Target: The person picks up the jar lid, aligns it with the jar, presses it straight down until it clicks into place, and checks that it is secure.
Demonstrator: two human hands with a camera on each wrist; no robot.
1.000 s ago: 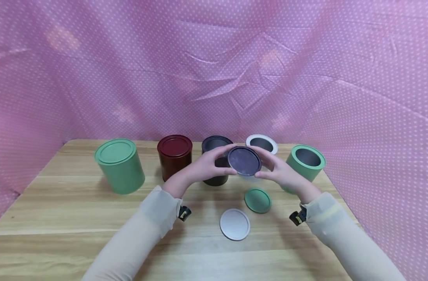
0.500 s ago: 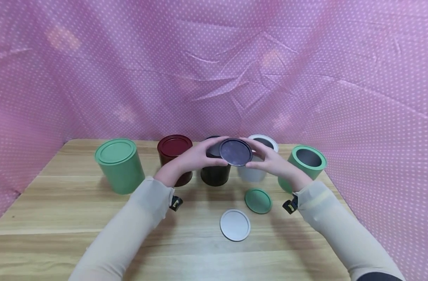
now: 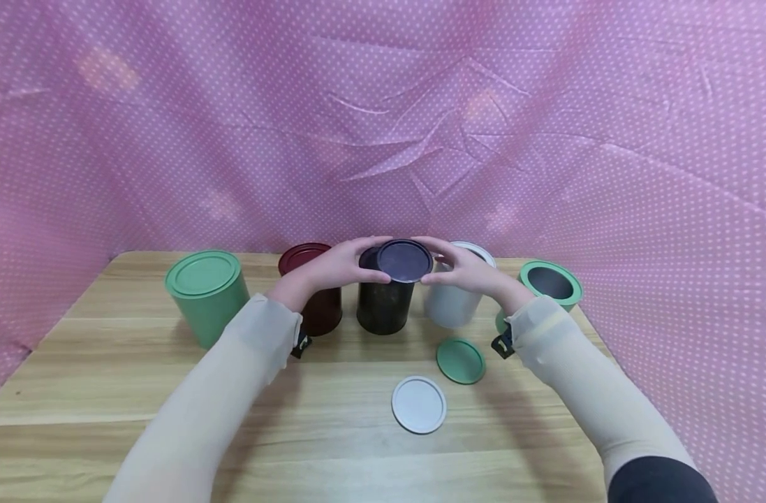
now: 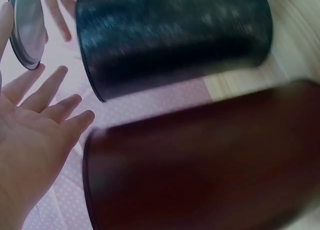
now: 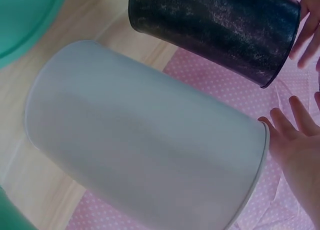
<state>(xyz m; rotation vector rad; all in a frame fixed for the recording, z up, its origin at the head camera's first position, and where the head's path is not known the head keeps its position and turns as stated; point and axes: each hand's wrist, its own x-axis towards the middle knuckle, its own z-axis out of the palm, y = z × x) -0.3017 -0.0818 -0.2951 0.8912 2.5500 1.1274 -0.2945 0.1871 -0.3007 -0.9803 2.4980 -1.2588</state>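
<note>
A round black lid [image 3: 405, 260] is held between my two hands, above and slightly right of the black can [image 3: 384, 307]. My left hand [image 3: 331, 272] pinches its left edge between thumb and fingers. On the opposite edge, my right hand [image 3: 473, 272] grips in the same way. The left wrist view shows a gap between the lid [image 4: 29, 27] and the rim of the black can [image 4: 175, 35]. Several fingers of my left hand [image 4: 37, 120] spread past the lid there. In the right wrist view, my right hand [image 5: 300, 145] is close to the white can's rim.
A dark red can [image 3: 322, 311] with its lid on stands left of the black one, a lidded green can [image 3: 208, 300] farther left. Rightward are an uncovered white can [image 3: 452, 305] and green can [image 3: 551, 281]. Green [image 3: 461, 361] and white [image 3: 419, 405] lids lie on the table [image 3: 332, 447].
Both hands have carried the black lid left and farther back, from between the black and white cans to over the black can. The other cans and lids have stayed in place.
</note>
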